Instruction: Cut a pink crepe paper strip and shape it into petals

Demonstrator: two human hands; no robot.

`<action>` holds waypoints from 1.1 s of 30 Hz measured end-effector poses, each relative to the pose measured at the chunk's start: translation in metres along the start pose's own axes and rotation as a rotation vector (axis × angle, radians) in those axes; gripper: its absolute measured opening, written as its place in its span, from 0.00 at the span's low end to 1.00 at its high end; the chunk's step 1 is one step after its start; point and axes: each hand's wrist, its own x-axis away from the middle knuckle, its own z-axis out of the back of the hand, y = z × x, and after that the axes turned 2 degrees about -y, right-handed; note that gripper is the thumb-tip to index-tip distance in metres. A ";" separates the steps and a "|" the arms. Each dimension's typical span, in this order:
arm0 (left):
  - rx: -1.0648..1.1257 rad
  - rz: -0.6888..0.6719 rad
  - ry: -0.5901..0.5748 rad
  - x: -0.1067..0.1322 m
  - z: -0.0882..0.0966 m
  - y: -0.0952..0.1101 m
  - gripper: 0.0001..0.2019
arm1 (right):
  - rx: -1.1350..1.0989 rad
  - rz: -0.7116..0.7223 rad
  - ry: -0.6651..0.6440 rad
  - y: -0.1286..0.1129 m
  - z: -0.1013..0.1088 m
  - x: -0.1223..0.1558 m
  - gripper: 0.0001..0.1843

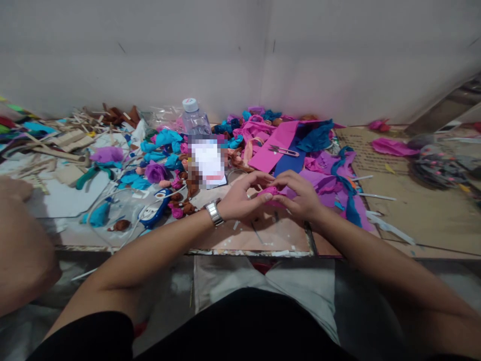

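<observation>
Between my two hands, just above the table's front part, is a piece of pink crepe paper point(267, 192), bunched up. My left hand point(246, 196), with a metal watch point(214, 212) on the wrist, pinches it from the left with thumb and fingers. From the right my right hand point(298, 195) pinches the same paper, its fingertips nearly meeting those of the left. Behind the hands lie pink sheets point(268, 153) with thread snips point(283, 151) on top. Purple crepe paper point(319, 185) spreads beside my right hand.
A capped plastic bottle point(196, 120) stands behind a phone point(208, 163). Rolled paper flowers point(156, 171), green-handled pliers point(92, 176) and a blue device with a white cable point(154, 208) lie left. Another person's arm point(24, 245) reaches in at far left. Cardboard point(432, 210) covers the right.
</observation>
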 end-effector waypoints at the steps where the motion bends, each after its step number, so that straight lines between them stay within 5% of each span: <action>1: 0.007 0.000 -0.003 0.000 0.000 0.000 0.21 | -0.001 0.004 -0.002 0.000 0.000 0.000 0.14; 9: 0.125 0.045 0.089 -0.003 0.001 -0.001 0.19 | -0.005 -0.075 0.085 -0.007 -0.001 0.000 0.14; 16: 0.214 0.056 0.075 -0.003 0.001 0.000 0.18 | -0.021 -0.024 0.069 -0.009 0.000 -0.002 0.05; 23: 0.245 0.077 0.060 -0.004 0.001 0.000 0.20 | -0.011 -0.041 0.095 -0.013 0.001 -0.003 0.09; 33: 0.034 0.109 0.059 -0.004 0.000 0.002 0.21 | 0.046 -0.078 0.093 -0.008 -0.001 -0.001 0.09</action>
